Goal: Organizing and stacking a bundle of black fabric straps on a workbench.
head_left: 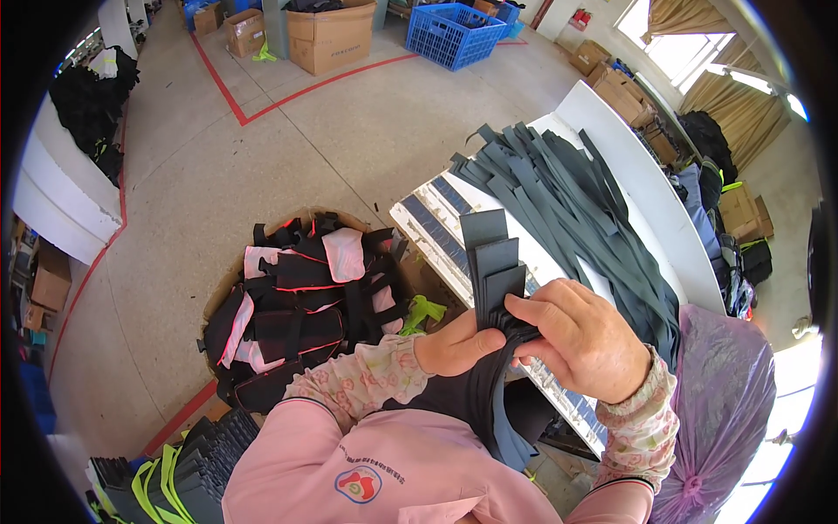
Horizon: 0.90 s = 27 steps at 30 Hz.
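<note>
A bundle of dark grey webbing strips (493, 253) is held in front of me, its flat ends fanned out in steps and its tails hanging down over my lap. My left hand (463, 342) wraps the bundle from the left, thumb pressed across it. From the other side my right hand (580, 336) pinches the strips with thumb and fingers just above the left thumb. Some of my right fingers are hidden behind the bundle. On the white table (546, 127) beyond lies a long heap of similar loose grey strips (567, 192).
At the left, a round carton holds black and pink straps and pouches (301, 306). Bundled dark strips tied in lime green (188, 472) stand lower left. A purple plastic bag (720, 393) bulges at the right. Cartons (330, 37) and a blue crate (456, 35) stand farther back.
</note>
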Motion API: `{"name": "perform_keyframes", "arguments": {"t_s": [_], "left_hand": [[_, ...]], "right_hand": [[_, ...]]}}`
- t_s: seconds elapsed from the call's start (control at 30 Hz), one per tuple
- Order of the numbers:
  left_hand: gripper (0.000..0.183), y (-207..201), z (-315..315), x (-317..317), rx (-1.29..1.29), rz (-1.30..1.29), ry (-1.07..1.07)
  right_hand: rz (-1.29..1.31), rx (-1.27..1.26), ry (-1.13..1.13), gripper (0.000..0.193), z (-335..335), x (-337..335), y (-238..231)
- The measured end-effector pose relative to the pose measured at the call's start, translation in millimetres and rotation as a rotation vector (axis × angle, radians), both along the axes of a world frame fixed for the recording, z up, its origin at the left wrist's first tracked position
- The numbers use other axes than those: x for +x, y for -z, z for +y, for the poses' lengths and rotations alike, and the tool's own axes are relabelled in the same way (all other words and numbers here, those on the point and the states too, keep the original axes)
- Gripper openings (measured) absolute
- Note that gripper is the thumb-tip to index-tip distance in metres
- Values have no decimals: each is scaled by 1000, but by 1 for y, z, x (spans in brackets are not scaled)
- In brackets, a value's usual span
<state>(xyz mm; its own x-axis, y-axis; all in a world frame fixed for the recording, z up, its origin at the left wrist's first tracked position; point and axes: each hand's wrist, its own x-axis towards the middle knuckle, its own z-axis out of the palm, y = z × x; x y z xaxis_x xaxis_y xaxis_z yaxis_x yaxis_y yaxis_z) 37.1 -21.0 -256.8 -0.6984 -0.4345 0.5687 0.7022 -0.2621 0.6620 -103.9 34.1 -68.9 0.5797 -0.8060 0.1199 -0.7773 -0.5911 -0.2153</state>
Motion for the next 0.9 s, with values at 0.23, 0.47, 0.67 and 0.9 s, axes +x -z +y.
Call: {"name": "perform_keyframes", "arguments": {"t_s": [0.23, 0.47, 0.67, 0.9], "left_hand": [[39, 7, -2, -1, -10, 0, 80], [42, 11, -5, 1, -45, 41, 121], [56, 15, 1, -1, 52, -31, 125], [58, -5, 1, 0, 98, 4, 198]], "right_hand": [[52, -6, -8, 54, 0, 0, -1], [56, -81, 32, 49, 1, 9, 0], [123, -76, 32, 44, 1, 9, 4], [8, -60, 39, 49, -1, 2, -13]]}}
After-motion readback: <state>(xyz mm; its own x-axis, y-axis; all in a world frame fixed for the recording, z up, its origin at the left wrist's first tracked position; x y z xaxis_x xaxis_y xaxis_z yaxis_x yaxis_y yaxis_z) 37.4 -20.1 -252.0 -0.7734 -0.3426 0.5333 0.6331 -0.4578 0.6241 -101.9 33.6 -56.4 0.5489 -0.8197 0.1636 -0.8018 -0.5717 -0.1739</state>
